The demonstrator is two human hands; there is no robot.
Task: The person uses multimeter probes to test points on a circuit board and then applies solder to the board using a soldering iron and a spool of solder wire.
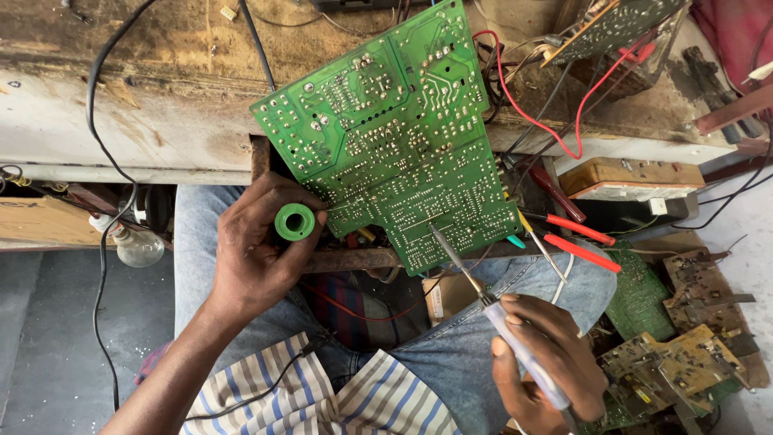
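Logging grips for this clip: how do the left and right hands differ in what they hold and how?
The left hand wraps a small green spool beside the green circuit board; the right hand grips a soldering iron like a pen, its tip on the board. Left sits higher, right lower. Both are bare.

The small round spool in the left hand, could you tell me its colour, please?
Green, the small round spool; clearest in the head view.

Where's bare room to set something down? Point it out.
Free: the worn bench top left of the green circuit board, crossed only by a black cable. Crowded: right of the board, red wires, red-handled pliers and scrap boards. Both hands are full: left hand, right hand.
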